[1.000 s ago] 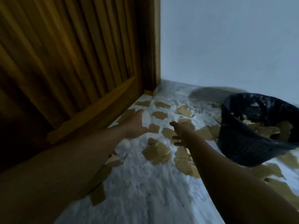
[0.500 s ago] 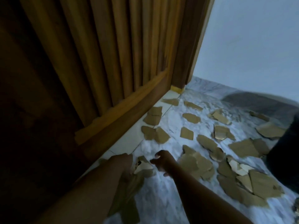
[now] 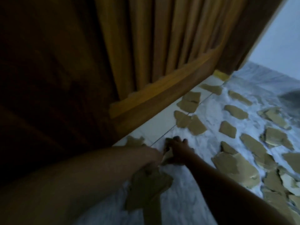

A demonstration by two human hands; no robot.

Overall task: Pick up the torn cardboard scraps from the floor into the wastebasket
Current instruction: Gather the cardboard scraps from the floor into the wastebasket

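Light: dim and bluish; the picture is smeared by motion.
Floor: white marbled floor (image 3: 178, 207), with a plain pale strip (image 3: 154, 130) along the foot of the door.
Door: slatted wooden door (image 3: 146, 62) fills the left and top; its bottom rail (image 3: 162, 93) slants up to the right.
Wall: pale wall (image 3: 285, 38) at the top right.
Left hand: left hand (image 3: 151, 157) lies low at the floor by the pale strip, forearm coming in from the lower left. The fingers are blurred and hidden, so I cannot tell its grip.
Right hand: right hand (image 3: 177, 150) sits just beside the left, touching or nearly so. Its fingers (image 3: 176, 139) stretch forward, spread and laid down on the floor, pointing away from the camera.
Pale scrap: small pale scrap (image 3: 166, 155) is wedged between the two hands, under the right palm edge, tilted up, its long axis running near to far.
Big scrap: big scrap (image 3: 148, 187) lies flat below the left wrist, ragged, long axis running from near the camera up and right.
Corner scrap: corner scrap (image 3: 134, 141) lies on the pale strip against the door foot, just beyond the left forearm.
Other scraps: scattered scraps (image 3: 235, 166) cover the floor to the right, many overlapping; a paired lot (image 3: 190, 124) lies ahead of the hands, across the tile line.
Long scrap: long scrap (image 3: 253, 145) points from upper left to lower right.
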